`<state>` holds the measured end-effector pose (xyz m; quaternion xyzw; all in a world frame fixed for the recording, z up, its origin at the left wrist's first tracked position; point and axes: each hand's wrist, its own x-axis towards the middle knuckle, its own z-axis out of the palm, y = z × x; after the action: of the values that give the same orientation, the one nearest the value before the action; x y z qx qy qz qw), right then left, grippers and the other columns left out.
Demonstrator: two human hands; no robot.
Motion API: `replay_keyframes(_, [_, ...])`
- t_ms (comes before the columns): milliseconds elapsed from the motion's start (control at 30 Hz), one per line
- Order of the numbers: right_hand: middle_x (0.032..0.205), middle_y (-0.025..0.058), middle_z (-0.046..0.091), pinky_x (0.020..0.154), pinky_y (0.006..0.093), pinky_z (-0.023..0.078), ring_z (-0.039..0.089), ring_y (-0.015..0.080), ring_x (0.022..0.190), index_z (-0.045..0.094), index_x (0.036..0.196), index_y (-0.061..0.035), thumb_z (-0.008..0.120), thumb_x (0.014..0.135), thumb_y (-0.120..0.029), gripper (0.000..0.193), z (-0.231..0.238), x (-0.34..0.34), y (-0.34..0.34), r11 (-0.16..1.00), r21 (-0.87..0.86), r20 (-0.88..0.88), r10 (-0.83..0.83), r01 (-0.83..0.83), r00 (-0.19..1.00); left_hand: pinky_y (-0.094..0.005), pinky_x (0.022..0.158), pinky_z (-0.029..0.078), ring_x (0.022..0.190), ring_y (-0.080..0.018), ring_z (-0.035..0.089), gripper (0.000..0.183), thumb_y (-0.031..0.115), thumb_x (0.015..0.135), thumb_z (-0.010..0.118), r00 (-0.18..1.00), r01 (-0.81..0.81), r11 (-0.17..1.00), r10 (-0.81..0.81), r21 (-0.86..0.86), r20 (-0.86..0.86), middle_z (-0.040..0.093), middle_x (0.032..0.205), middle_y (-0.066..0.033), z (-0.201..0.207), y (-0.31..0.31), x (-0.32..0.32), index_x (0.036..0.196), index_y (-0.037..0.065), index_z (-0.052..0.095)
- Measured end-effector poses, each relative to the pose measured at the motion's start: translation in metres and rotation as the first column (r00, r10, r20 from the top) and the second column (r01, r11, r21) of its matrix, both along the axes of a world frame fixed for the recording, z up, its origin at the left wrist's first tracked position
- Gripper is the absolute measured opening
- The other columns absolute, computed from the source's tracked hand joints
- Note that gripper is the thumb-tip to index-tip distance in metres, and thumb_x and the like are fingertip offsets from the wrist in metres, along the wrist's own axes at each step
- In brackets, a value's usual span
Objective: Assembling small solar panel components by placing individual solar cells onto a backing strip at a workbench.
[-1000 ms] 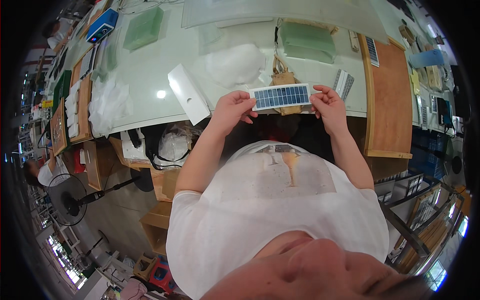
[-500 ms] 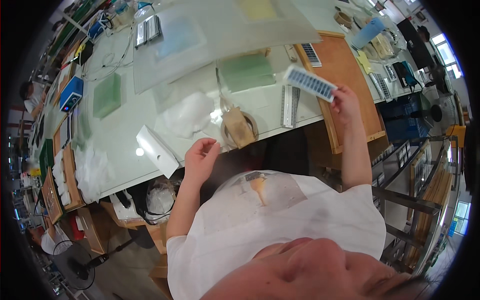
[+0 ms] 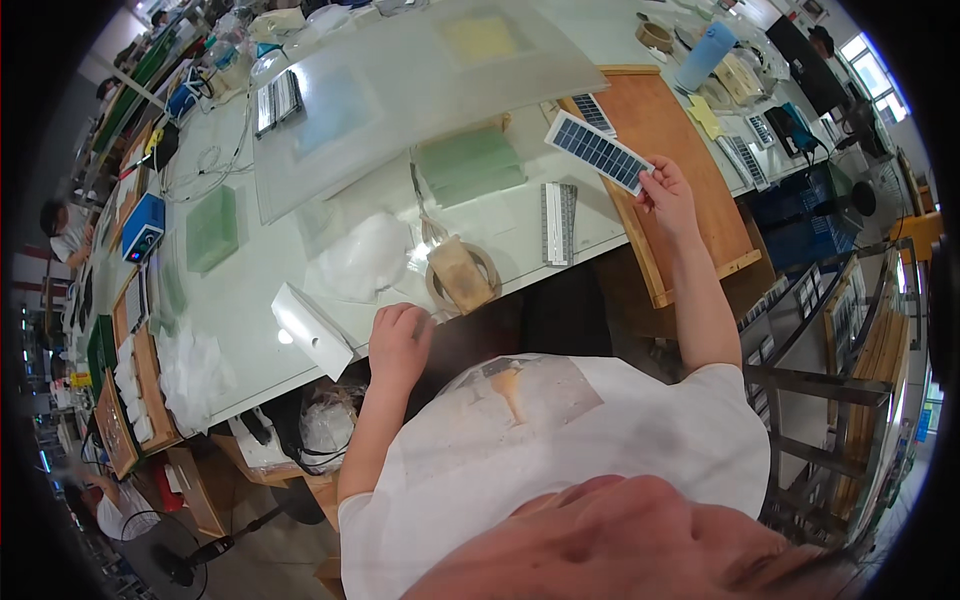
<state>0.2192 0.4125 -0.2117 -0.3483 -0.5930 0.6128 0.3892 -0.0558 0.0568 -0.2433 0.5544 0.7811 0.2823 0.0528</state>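
Observation:
My right hand point(image 3: 668, 195) pinches a small solar panel point(image 3: 600, 152) by its near right end. The panel has dark blue cells and a white border, and is held tilted above the left side of a wooden tray point(image 3: 665, 140). Another solar panel point(image 3: 593, 113) is partly hidden behind it at the tray's far left corner. At the table's front edge, my left hand point(image 3: 400, 343) is loosely closed, fingers curled down, with nothing visible in it. Beside it are a white folded piece point(image 3: 312, 330) and a tan block point(image 3: 463, 275) on a tape roll point(image 3: 490, 271).
A stack of narrow strips point(image 3: 558, 225) lies near the front edge. Green sheets point(image 3: 470, 165) and a white cloth-like heap point(image 3: 365, 255) are further left. A large translucent sheet point(image 3: 400, 90) spans the back. A blue box device point(image 3: 143, 228) stands at left, a blue bottle point(image 3: 706, 55) at back right.
The held panel has turned, so its cell face shows more clearly. My left hand's fingers have curled down toward the table edge. The whole view has shifted slightly.

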Motion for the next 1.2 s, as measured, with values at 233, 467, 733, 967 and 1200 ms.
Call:
replay_keyframes(233, [0.077,0.0013,0.06,0.045,0.0171,0.039,0.052,0.0043,0.055,0.051,0.108,-0.004,0.053,0.093,-0.006,0.016,-0.01,0.003,0.011,0.998,-0.029,0.053,-0.062,0.063,0.997,-0.037,0.079,0.048,0.094,-0.0289,0.055,0.028,0.016,0.069,0.077,1.0,0.016,0.999,-0.016,-0.028,0.011,0.062,0.094,-0.0082,0.01,0.002,-0.001,0.091,0.005,0.064])
replay_keyframes(467, [0.075,0.0066,0.059,0.045,0.0232,0.044,0.055,0.0125,0.055,0.053,0.105,-0.0013,0.05,0.093,-0.008,0.014,-0.038,-0.018,0.07,0.928,-0.192,0.156,-0.293,0.32,0.943,-0.0373,0.077,0.049,0.088,-0.0272,0.059,0.013,0.012,0.072,0.071,1.0,0.02,0.998,-0.021,0.057,0.016,0.063,0.091,-0.0062,-0.004,-0.004,-0.01,0.082,0.006,0.065])
replay_keyframes(733, [0.083,0.0101,0.062,0.049,0.0273,0.047,0.057,0.0156,0.061,0.052,0.117,0.001,0.053,0.089,-0.007,0.029,-0.051,-0.067,0.096,0.943,-0.129,0.287,-0.262,0.308,0.922,-0.0361,0.073,0.05,0.085,-0.0268,0.06,0.01,0.012,0.075,0.071,1.0,-0.004,0.998,0.003,0.07,0.018,0.064,0.088,-0.0065,-0.003,-0.001,-0.01,0.082,0.007,0.066])
replay_keyframes(967, [0.098,0.0148,0.065,0.077,0.0353,0.05,0.063,0.0258,0.089,0.055,0.118,0.0012,0.069,0.077,-0.04,0.059,-0.052,-0.08,0.088,0.763,0.641,0.557,-0.537,0.083,0.634,-0.0355,0.071,0.05,0.082,-0.026,0.06,0.01,0.013,0.074,0.071,0.999,-0.024,0.997,0.021,0.072,0.05,0.063,0.085,-0.0061,-0.003,0.002,-0.014,0.079,0.006,0.065])
replay_keyframes(1200, [0.114,0.0155,0.062,0.088,0.0402,0.047,0.06,0.0291,0.107,0.055,0.122,-0.0041,0.07,0.07,-0.049,0.07,-0.015,-0.113,0.077,0.896,0.444,0.83,-0.416,0.011,0.372,-0.0352,0.069,0.05,0.081,-0.0249,0.061,0.011,0.013,0.073,0.073,0.997,-0.042,0.997,0.038,0.068,0.061,0.063,0.085,-0.0055,-0.005,0.0,-0.012,0.078,0.006,0.065])
